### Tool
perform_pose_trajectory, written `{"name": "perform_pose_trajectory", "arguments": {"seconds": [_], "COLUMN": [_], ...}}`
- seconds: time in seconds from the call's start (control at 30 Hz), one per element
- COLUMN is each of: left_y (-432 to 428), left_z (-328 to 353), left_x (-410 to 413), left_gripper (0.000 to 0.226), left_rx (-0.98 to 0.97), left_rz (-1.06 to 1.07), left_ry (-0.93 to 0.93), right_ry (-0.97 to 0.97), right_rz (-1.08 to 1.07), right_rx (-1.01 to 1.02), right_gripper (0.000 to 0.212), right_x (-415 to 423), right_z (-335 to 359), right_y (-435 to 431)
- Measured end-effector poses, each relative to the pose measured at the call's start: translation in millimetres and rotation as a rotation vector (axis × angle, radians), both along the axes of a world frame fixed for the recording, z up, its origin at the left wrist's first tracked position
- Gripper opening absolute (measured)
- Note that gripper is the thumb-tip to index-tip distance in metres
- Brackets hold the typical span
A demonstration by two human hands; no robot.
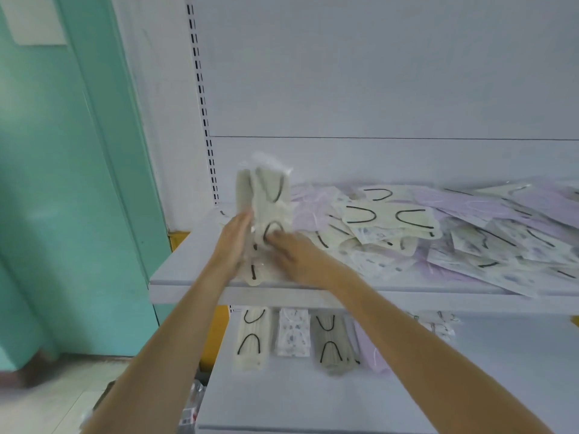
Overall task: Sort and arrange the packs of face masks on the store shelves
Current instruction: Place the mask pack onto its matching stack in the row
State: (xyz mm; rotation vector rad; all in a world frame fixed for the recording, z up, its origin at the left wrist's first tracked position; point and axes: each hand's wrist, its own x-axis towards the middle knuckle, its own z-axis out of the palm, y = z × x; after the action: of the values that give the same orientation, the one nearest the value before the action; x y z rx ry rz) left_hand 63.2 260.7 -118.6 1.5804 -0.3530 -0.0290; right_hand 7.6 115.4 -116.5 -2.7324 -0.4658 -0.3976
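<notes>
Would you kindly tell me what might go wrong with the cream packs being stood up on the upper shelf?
The cream packs stand upright, pressed only between the left hand and right hand; released, they may fan out or topple. They sit near the left end and front edge of the upper shelf, so one might fall off. The loose mixed heap beside them could slide into them.

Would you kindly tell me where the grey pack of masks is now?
Head view, lower middle: the grey pack lies on the lower shelf, between a white patterned pack and a lilac pack.
</notes>
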Motion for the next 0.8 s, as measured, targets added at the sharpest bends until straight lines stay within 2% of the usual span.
{"name": "perform_pose_trajectory", "arguments": {"seconds": [0.03,0.07,0.13,0.17,0.23,0.33,0.43,0.53,0.7,0.8], "left_y": [-1,-1,0,0,3,4,5,6,5,4], "left_z": [-3,-4,-7,-7,-6,-8,-11,-13,-13,-12], "left_x": [1,2,4,4,4,5,8,13,14,13], "left_gripper": [0.025,0.023,0.038,0.046,0.065,0.074,0.068,0.056,0.051,0.050], "left_rx": [0.057,0.099,0.094,0.060,0.004,0.027,0.073,0.129,0.156,0.156], "left_rz": [0.021,0.051,0.097,0.111,0.131,0.123,0.130,0.159,0.178,0.189], "left_ry": [-0.031,-0.062,-0.091,-0.092,-0.073,-0.096,-0.107,-0.085,-0.070,-0.069], "right_ry": [0.095,0.129,0.097,0.067,0.050,0.095,0.182,0.202,0.020,-0.147], "right_rz": [0.012,0.002,-0.123,-0.230,-0.419,-0.494,-0.476,-0.471,-0.487,-0.380], "right_rx": [-0.047,0.017,0.318,0.392,0.338,0.114,0.073,0.081,0.102,0.206], "right_gripper": [0.047,0.054,0.056,0.051,0.041,0.045,0.055,0.051,0.030,0.024], "right_x": [2,0,-3,-4,-4,-3,-5,-4,-4,-8], "right_z": [-9,-14,-12,-11,-11,-11,-6,-6,-17,-19], "right_y": [3,4,-1,-4,-10,-15,-26,-32,-28,-28]}}
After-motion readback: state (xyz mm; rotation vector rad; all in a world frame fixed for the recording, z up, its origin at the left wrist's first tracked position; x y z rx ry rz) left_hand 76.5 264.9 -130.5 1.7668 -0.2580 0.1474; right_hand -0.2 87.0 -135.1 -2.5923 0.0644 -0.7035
